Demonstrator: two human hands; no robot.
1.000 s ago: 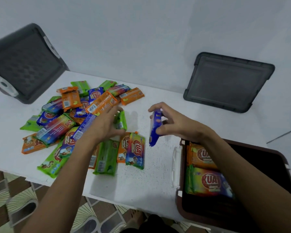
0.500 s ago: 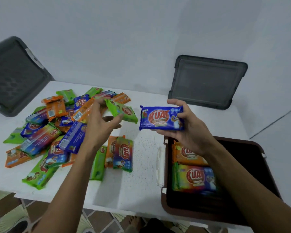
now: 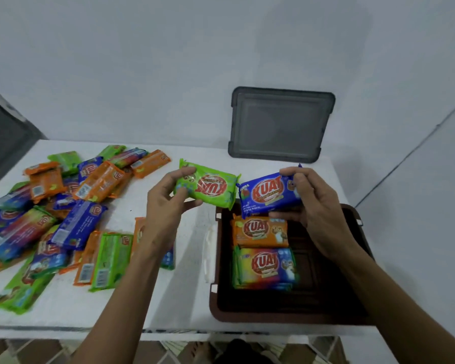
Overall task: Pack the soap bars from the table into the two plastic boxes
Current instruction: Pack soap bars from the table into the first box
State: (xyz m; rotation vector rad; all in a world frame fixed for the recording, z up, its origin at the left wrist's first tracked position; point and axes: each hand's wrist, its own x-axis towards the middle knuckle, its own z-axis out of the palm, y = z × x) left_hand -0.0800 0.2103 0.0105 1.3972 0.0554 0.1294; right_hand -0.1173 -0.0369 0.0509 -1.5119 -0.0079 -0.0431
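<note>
Your left hand point(image 3: 166, 203) pinches a green soap bar point(image 3: 208, 186) by its left end; your right hand point(image 3: 310, 203) grips a blue soap bar point(image 3: 268, 195) above the far edge of the brown box point(image 3: 352, 306). Below your right hand, two bars point(image 3: 263, 248) lie inside it. Left of your left hand, the loose pile point(image 3: 63, 211) covers the table point(image 3: 168, 298).

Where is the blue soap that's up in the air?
Right of centre in the head view: the right hand holds the blue soap above the far end of the brown box, beside the green soap in the left hand.
</note>
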